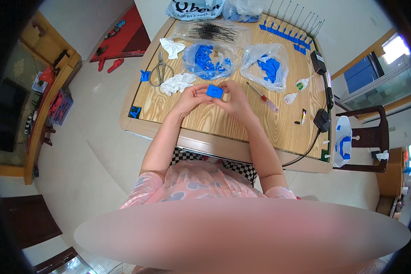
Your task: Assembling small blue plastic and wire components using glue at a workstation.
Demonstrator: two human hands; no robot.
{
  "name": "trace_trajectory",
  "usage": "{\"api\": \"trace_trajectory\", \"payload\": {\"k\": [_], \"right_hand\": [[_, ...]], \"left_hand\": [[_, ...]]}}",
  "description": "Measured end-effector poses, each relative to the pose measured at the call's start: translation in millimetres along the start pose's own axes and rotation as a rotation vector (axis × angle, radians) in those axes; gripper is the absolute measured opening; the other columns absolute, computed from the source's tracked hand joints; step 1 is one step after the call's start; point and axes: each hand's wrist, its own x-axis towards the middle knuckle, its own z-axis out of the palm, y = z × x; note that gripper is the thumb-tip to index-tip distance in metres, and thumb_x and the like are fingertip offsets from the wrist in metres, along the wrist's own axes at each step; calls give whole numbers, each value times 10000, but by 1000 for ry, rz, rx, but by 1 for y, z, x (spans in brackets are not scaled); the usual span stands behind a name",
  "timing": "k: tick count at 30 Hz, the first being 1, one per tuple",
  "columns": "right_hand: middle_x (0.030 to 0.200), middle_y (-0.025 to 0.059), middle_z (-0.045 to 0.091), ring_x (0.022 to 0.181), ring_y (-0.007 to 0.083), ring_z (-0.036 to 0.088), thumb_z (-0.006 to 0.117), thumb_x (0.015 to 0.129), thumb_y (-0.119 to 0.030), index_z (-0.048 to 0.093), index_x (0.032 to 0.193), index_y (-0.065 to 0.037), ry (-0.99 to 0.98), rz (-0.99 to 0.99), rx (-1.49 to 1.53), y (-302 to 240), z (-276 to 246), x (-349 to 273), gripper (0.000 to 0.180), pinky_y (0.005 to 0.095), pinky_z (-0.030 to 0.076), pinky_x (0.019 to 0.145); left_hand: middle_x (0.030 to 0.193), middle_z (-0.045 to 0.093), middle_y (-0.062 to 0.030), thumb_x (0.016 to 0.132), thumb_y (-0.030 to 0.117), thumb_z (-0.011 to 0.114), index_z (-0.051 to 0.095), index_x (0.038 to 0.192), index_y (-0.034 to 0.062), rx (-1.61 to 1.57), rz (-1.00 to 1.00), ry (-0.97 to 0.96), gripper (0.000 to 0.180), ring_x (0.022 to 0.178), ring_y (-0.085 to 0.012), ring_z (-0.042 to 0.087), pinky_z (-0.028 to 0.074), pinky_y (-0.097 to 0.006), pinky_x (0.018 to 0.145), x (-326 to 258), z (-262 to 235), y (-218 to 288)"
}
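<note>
While both hands' fingers [201, 92] pinch a blue part [214, 92], wooden table [214, 121] meets pale tiled floor [96, 150].

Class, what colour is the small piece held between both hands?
Blue; the small piece shows best in the head view.

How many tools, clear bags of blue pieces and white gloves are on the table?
Scissors: 1
Red-handled screwdriver: 1
Clear bags of blue pieces: 2
White gloves: 2
Total: 6
Both hands, left hand and right hand, hold one blue piece.
</note>
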Motion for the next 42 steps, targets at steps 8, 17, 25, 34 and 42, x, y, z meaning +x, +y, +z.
{"api": "trace_trajectory", "payload": {"k": [8,17,25,34,42], "right_hand": [[941,135,583,971,328,539,749,679,-208,608,964,-33,102,220,-562,48,-24,-3,363,427,438,835],[1044,107,600,1019,296,554,713,750,-204,651,971,-77,131,-504,-243,-19,32,-7,263,408,433,886],[1051,95,595,1006,287,563,711,749,-277,658,966,-88,3,-345,-181,-21,39,-13,292,382,474,848],[1072,93,617,989,289,600,725,769,-291,650,1021,-102,-75,-76,-22,-18,36,-13,324,382,496,826],[1025,111,628,984,289,605,727,777,-295,632,1040,-85,-178,38,145,-8,34,-8,349,363,481,847]], "left_hand": [[970,683,-133,843,27,658,542,1217,-18,175,43,127,394,836,-166,677,554,-265,739,13,0,11],[899,654,-98,815,152,660,671,934,28,979,765,10,172,845,-231,620,497,-393,729,39,-16,-83],[917,650,-110,798,143,657,670,931,30,1012,684,-123,175,869,-245,615,494,-399,742,27,-3,-88],[941,646,-125,777,131,654,669,927,32,1076,582,-219,181,899,-264,610,489,-406,759,31,9,-73],[963,642,-139,758,120,650,668,924,34,1136,494,-260,188,926,-280,605,485,-413,775,23,17,-56]]}}
